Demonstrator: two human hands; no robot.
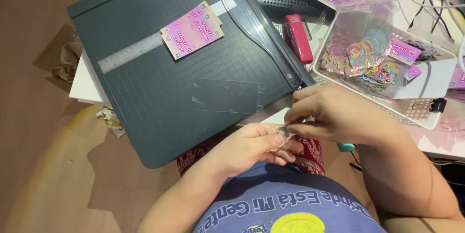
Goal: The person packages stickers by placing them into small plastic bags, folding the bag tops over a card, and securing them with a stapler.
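Hands meet just below the grey paper cutter (160,83): left hand (252,148) pinches a small sticker (281,137), right hand (334,114) nips its edge; pink cards (192,29) lie cut on it, white basket (416,112) beside it full.

Blue printed T-shirt (290,204), yellow circle, bare forearms

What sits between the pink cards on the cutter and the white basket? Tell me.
In the head view, the cutter's clear blade arm and a red stapler lie between the pink cards and the white basket.
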